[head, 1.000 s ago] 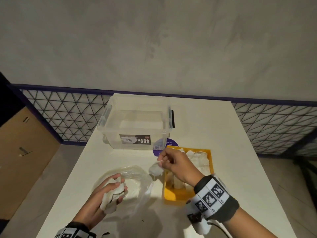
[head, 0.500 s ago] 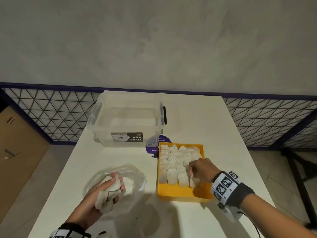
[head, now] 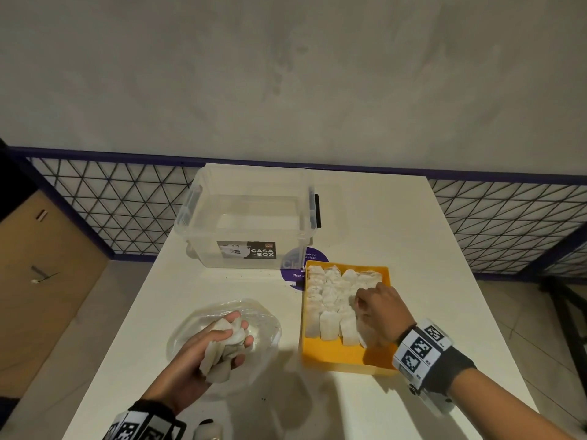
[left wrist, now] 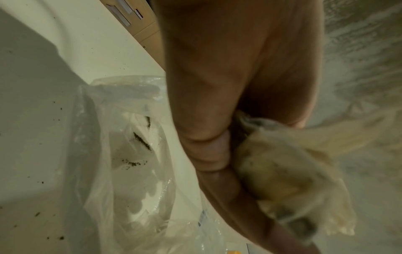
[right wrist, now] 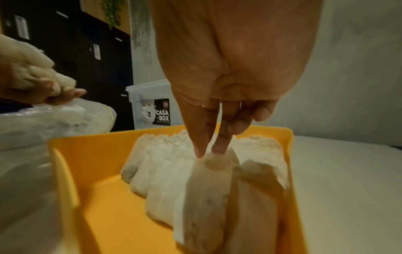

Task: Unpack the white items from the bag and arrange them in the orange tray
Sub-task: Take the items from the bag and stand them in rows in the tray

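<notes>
The orange tray (head: 336, 355) lies right of centre on the white table, with several white pouches (head: 330, 293) packed in rows. My right hand (head: 373, 309) is inside the tray; thumb and forefinger pinch the top of one white pouch (right wrist: 206, 185) standing in the near row. My left hand (head: 219, 347) grips a bunch of white pouches (head: 222, 350) just above the clear plastic bag (head: 260, 325) on the table. In the left wrist view the bunch of pouches (left wrist: 289, 180) fills the palm, and the bag (left wrist: 130, 171) below looks nearly empty.
A clear lidded storage box (head: 251, 223) labelled CASA BOX stands behind the tray and bag. A round purple sticker (head: 298, 265) lies between box and tray. A wire mesh fence (head: 104, 204) runs behind the table. Dark crumbs (left wrist: 50, 237) dot the table.
My right hand carried one white pouch from beside the bag over into the tray and lowered it into the near row. The left hand has stayed over the bag with its bunch.
</notes>
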The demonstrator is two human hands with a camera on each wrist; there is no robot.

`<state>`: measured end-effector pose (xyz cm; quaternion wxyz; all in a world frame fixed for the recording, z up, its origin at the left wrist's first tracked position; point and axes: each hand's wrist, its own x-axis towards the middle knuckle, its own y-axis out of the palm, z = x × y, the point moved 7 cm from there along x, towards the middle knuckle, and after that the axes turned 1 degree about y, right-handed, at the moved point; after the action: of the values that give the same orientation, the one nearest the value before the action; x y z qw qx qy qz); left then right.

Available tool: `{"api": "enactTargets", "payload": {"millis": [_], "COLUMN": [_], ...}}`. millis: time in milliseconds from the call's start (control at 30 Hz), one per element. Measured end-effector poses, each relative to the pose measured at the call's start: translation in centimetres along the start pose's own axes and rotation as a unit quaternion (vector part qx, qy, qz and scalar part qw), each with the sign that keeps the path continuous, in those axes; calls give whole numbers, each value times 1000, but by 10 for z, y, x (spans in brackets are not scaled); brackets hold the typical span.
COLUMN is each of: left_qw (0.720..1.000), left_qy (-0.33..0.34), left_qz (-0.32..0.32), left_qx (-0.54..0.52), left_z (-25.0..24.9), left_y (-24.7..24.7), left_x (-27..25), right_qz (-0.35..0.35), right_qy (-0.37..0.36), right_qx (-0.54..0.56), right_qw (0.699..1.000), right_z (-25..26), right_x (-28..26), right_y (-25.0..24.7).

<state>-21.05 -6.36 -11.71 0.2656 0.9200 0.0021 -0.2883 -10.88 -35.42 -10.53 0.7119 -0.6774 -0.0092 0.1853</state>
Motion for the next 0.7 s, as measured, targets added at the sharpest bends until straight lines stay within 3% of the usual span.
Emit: {"api": "enactTargets", "payload": {"millis": [133, 200, 333, 433, 567, 700], "left_qw": [1000, 999, 999, 999, 998, 998], "left_qy": [22, 33, 33, 39, 47, 47], "left_qz": [-8, -16, -25, -17, -32, -32], "left_qx": [9, 4, -17, -5, -5, -26], "left_z": [-3, -5, -6, -8, -10, -9], "left_y": [4, 5, 8, 12, 10, 8], "left_x": [-1, 0, 4, 5, 8, 10], "right_qz": [-95, -109, -17, -11, -48, -55], "right_qy": [-53, -102, -246, -324, -353, -336], "right_qx": [77, 148, 185, 137, 151, 207], "right_qw": [991, 978, 951, 936, 922, 917], "right_z": [43, 77, 152, 186, 198, 194], "right_x": [-5, -7, -10, -8, -3, 0], "right_y": [-38, -55, -63, -56, -54, -61]}}
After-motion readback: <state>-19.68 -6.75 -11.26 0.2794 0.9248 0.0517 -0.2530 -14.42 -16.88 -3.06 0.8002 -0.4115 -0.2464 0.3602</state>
